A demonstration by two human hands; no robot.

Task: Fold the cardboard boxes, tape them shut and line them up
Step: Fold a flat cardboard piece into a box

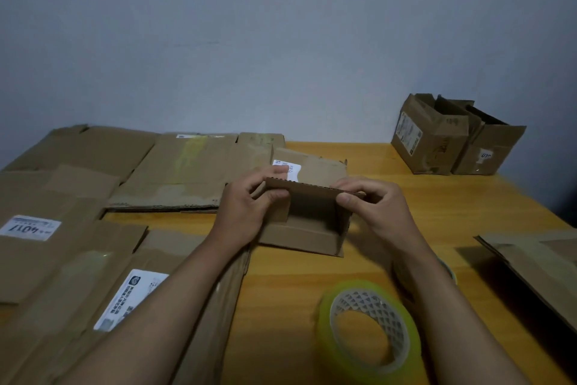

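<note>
A small cardboard box stands partly folded at the middle of the wooden table, its open side towards me. My left hand grips its left top corner, fingers curled over the flap. My right hand pinches the right end of the top flap between thumb and fingers. A white label shows on the flap behind. A roll of yellowish clear tape lies flat near the front edge, below my right forearm.
Several flattened cardboard boxes cover the left half of the table, some with white labels. Two assembled boxes with raised top flaps stand side by side at the back right by the wall. Another flat cardboard piece lies at the right edge.
</note>
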